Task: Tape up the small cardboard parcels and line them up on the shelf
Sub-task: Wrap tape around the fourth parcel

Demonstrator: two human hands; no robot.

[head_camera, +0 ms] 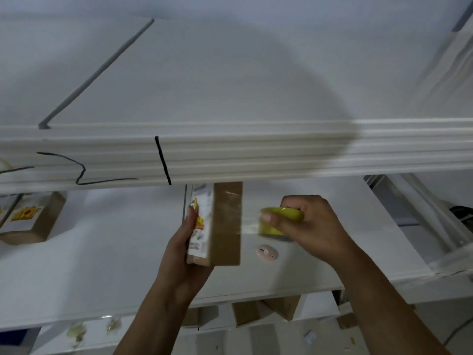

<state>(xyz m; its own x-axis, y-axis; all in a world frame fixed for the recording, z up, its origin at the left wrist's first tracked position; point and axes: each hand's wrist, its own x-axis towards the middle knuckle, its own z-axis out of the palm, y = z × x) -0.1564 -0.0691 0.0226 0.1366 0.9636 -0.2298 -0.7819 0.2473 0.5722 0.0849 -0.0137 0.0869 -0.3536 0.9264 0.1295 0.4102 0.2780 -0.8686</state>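
Head view, near to far.

2 forearms rise from the bottom edge. Below the front lip of the shelf [102, 265], on a lower level, lie brown boxes [282, 307], partly hidden by the lip, with small scraps on the floor around them.

The left hand [181, 252] grips the parcel [226, 226] from its left side. The thumb lies along the printed label face and the palm wraps the lower corner. The parcel is held just over the white shelf, long axis pointing away from the viewer, brown top face up. Whether its base touches the board cannot be told.

The right hand [309, 224] is just right of the parcel, fingers curled tight round a yellow tape roll [280, 221]. A pale, blurred band of tape [249, 228] spans the gap between roll and parcel.

A small pink oval item [267, 251] rests on the shelf between the 2 hands, near the parcel's lower right corner.

At far left on the same shelf sits a 2nd parcel [33, 221], well apart, bearing a red-and-yellow sticker.

Above, the ribbed front edge of the upper shelf [281, 149] crosses the full width and covers the held parcel's far end. A black cable [162, 160] hangs over that edge. A grey cable [97, 73] runs across the upper board.
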